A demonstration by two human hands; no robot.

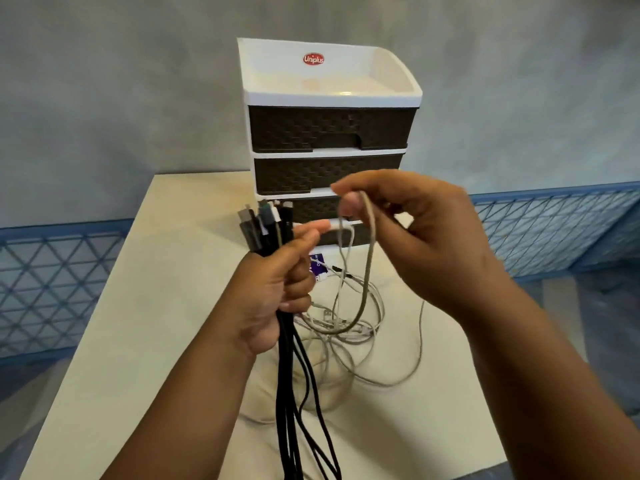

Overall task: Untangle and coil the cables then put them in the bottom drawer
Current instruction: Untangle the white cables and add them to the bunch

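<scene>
My left hand [277,285] grips a bundle of several black cables [298,403], their plugs sticking up above the fist and their lengths hanging down toward me. Its thumb and forefinger also pinch a white plug [334,225]. My right hand [412,233] pinches a grey-white cable [369,258] that loops down to a tangle of pale cables [349,327] on the table. Behind the hands stands a white drawer unit [329,95] with dark woven drawers. The bottom drawer [360,233] is mostly hidden by my hands.
A cream table [156,306] carries the unit and cables. A small purple-and-white tag [318,268] lies by the unit's base. Blue mesh railings [59,282] run along both sides behind the table, with a grey wall beyond.
</scene>
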